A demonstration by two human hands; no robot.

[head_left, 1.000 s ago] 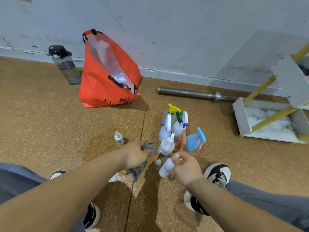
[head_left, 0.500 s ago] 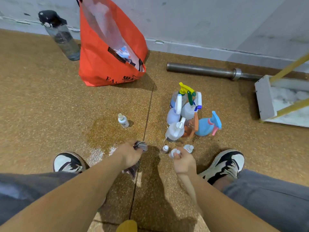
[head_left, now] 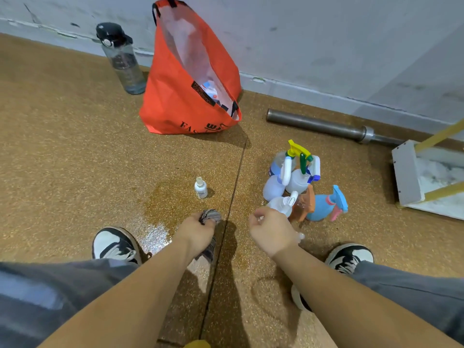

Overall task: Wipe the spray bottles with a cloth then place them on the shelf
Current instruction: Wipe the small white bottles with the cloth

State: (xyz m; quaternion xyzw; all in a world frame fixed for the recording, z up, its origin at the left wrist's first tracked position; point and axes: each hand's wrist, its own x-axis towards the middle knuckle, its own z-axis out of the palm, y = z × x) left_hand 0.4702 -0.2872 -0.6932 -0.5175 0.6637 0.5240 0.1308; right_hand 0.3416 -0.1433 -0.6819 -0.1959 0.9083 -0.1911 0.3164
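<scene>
Person crouched over the floor (head_left: 75, 146), both forearms reaching down.

Left hand (head_left: 198, 232): balled round a grey striped cloth (head_left: 210, 215). A tuft shows past the knuckles and the rest trails under the wrist.

Right hand (head_left: 272, 231): fingers curled, knuckles up, just in front of the spray bottles (head_left: 296, 180). A white speck shows at the fingertips. Whether it pinches anything, cannot tell.

Spray bottles: tight cluster on the floor, right of the floor seam, between the hands and the steel bar (head_left: 316, 125) lying along the wall.
- Most are upright and touching.
- The blue bottle (head_left: 324, 208) lies on its side on the cluster's shelf side.
- A small white bottle (head_left: 200, 188) stands apart, left of the seam, at the edge of a wet patch (head_left: 155, 217).

Shelf (head_left: 406, 172): at the floor's right edge, white tray on yellow legs. No bottles on the part in view.

Orange bag (head_left: 190, 96) and water bottle (head_left: 123, 61) stand by the wall, out of the way.

Judgement: early in the task, with a bottle about to be picked for wiping. To do it well:
- Take one bottle by the neck and lift it straight up, so its neighbours don't topple.
- Shake the cloth out of its ball so a flat face meets the plastic.
- Wrap the body and turn it inside the cloth, then do the trigger head.
- Finish with the base, likely damp given the wet floor.
- Keep fingers off the trigger.
</scene>
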